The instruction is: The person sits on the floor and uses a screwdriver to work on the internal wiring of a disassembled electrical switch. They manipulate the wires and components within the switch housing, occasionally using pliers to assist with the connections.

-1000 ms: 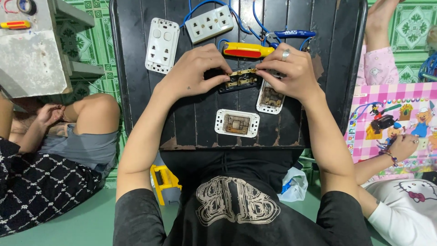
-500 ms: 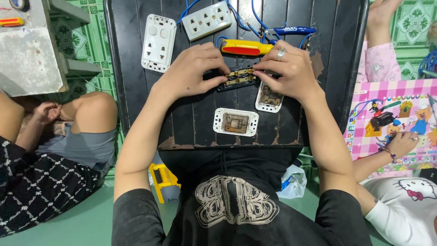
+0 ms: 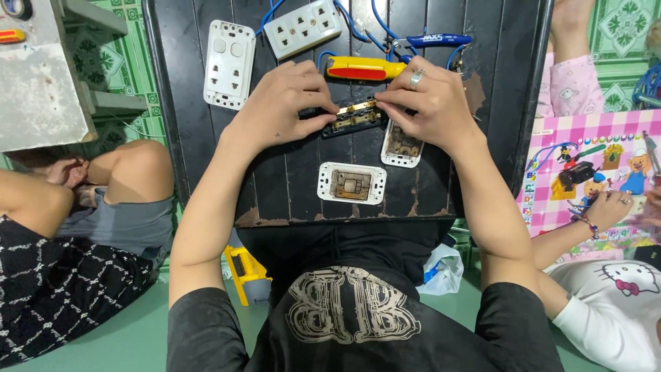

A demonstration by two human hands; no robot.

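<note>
My left hand [image 3: 286, 103] and my right hand [image 3: 423, 100] meet over a small black electrical part with brass contacts [image 3: 354, 115], each pinching one end of it on the black wooden board [image 3: 289, 179]. A ring is on my right hand. Just beyond the hands lies a red and yellow screwdriver [image 3: 365, 68]. Under my right hand sits an open white socket module [image 3: 401, 146]. Another open white socket frame [image 3: 352, 183] lies nearer to me on the board.
A white switch plate [image 3: 229, 64] and a white multi-socket with blue wires [image 3: 303, 27] lie at the board's far side, with blue-handled pliers [image 3: 437, 40]. A seated person's legs [image 3: 82, 200] are at the left; another person's hand [image 3: 606, 207] rests on a pink toy board [image 3: 592, 172] at the right. A yellow tool [image 3: 244, 272] lies on the floor.
Both hands have stayed on the black part, with the fingers shifting slightly along it. The camera view has moved a little closer to the board.
</note>
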